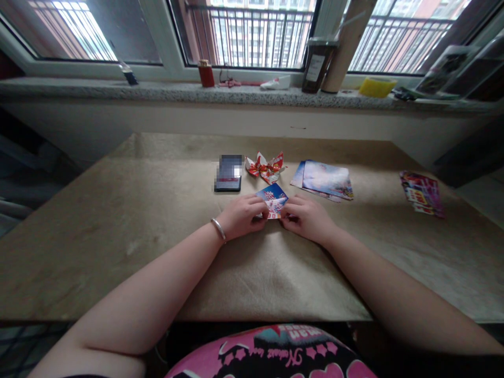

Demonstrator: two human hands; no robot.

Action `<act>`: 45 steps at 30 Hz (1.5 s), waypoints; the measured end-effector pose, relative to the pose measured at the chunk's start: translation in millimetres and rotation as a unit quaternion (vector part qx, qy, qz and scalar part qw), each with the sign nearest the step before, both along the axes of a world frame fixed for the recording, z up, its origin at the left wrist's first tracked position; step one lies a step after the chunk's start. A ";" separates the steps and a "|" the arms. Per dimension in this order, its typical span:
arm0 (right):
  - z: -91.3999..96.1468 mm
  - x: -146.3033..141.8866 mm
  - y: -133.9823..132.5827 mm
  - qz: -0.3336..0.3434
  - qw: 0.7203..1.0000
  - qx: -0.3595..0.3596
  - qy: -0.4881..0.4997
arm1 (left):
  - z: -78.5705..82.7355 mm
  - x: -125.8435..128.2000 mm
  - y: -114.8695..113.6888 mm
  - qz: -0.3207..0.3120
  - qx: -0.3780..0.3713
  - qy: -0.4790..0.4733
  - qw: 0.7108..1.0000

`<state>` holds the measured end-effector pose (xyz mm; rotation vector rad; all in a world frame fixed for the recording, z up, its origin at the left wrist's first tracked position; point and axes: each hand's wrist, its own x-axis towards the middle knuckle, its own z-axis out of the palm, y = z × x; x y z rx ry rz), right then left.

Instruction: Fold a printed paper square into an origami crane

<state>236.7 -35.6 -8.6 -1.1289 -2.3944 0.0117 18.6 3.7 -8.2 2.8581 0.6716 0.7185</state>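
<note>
A tan-covered table spreads before the person, below a speckled stone windowsill. On it, right of centre, lie overlapping pale blue printed sheets. The person's right hand pinches the right side of a small blue printed paper, fingers curled in close; the left hand grips its left side the same way. Near the table's right edge sit purple-and-red papers, overlapping. A red-and-white folded paper piece stands just beyond the hands, with a dark phone just left of it. The held blue printed paper lies between both hands, near the folded piece. A silvery bracelet circles the left wrist.
</note>
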 end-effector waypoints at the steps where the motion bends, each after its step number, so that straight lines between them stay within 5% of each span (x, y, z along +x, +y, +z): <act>1: -0.1 1.1 0.3 0.002 1.000 -0.003 -0.001 | 0.2 -0.6 0.6 0.000 0.002 0.006 1.000; 13: -4.1 10.2 4.6 0.025 0.999 -0.044 -0.002 | 3.6 -9.9 5.5 0.016 0.034 0.053 0.998; 28: 1.2 10.7 2.6 0.009 0.997 -0.046 -0.054 | 2.3 -18.5 6.5 0.020 -0.022 0.032 0.999; 45: -4.3 17.5 9.5 -0.007 0.998 -0.014 0.068 | 1.0 -13.3 2.6 0.062 -0.004 0.108 0.992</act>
